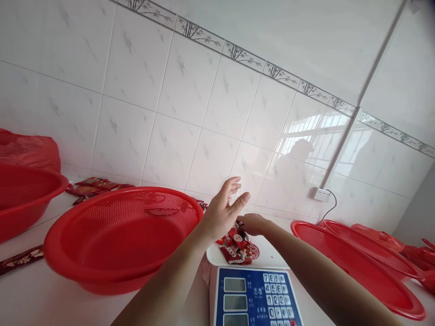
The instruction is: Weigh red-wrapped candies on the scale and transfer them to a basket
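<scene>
Taking the pan [268, 253] of the scale as the hub of a dial, the person's left hand [224, 209] hovers at about 11 o'clock, palm angled inward, its grip wide: the fingers curve loosely and the thumb stands well apart from them, with a small clear glint between, too small to identify. The right hand [253, 223] reaches in at 12 o'clock, knuckles rounded and fingertips lowered against the upper edge of a cluster of packets [238, 244]; whether it pinches any of them cannot be told, since the fingers are largely hidden. Those packets lie overlapping on the pan's 10 o'clock side, glossy and crinkled, red and dark with pale print, one showing a rounded, lace-patterned edge. The pan itself is pale, flat and round-cornered. At 6 o'clock sits the scale [253, 312], its smooth blue face carrying three grey rectangular windows and white number keys. At 9 o'clock stands a large oval basket [125, 246] of shiny red plastic, its wall finely perforated beneath a thick rolled rim; beyond it, towards 10 o'clock, more shiny wrappers [97, 184] are heaped on the table. Two further red oval colanders [356, 267] overlap at 3 o'clock, near wrinkled, thin plastic bags [414, 253]. Glossy, grey-veined white tiles [180, 149] rise behind, across the 12 o'clock side.
</scene>
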A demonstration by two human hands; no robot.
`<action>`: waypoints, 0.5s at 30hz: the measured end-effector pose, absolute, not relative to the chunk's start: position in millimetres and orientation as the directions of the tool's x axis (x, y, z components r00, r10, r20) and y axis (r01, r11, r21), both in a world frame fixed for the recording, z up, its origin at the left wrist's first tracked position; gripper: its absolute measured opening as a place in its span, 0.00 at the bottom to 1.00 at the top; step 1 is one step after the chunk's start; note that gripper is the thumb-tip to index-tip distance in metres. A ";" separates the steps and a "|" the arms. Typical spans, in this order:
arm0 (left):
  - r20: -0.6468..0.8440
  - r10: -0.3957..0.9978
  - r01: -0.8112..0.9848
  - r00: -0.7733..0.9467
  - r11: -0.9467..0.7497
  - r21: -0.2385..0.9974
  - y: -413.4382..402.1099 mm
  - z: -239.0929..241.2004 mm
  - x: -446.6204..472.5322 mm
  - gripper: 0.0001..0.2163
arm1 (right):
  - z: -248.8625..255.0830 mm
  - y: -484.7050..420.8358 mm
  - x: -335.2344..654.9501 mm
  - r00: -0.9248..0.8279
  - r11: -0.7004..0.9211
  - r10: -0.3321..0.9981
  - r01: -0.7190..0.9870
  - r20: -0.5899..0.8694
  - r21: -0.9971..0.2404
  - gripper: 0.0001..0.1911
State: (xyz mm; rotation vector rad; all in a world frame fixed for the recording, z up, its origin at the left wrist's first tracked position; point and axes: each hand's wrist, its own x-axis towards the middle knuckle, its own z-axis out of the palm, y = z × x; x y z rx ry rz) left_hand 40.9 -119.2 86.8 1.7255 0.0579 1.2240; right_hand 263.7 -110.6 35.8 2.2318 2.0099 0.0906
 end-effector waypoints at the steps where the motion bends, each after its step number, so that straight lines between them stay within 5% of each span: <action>1: 0.686 0.526 -0.453 0.502 -0.516 0.727 -118.1 86.2 41.3 0.21 | 37.5 -114.8 263.8 0.116 -0.113 0.993 0.985 -0.018 0.127 0.15; 8: 0.631 0.570 -0.374 0.526 -0.512 0.774 -102.8 72.4 56.1 0.26 | 66.2 -152.5 248.3 0.119 -0.096 0.921 0.992 0.370 -0.079 0.14; 15: 0.451 0.558 -0.492 0.696 -0.086 0.866 -120.6 66.5 73.6 0.24 | 75.2 -190.2 195.4 0.038 0.140 0.769 0.964 0.638 -0.226 0.10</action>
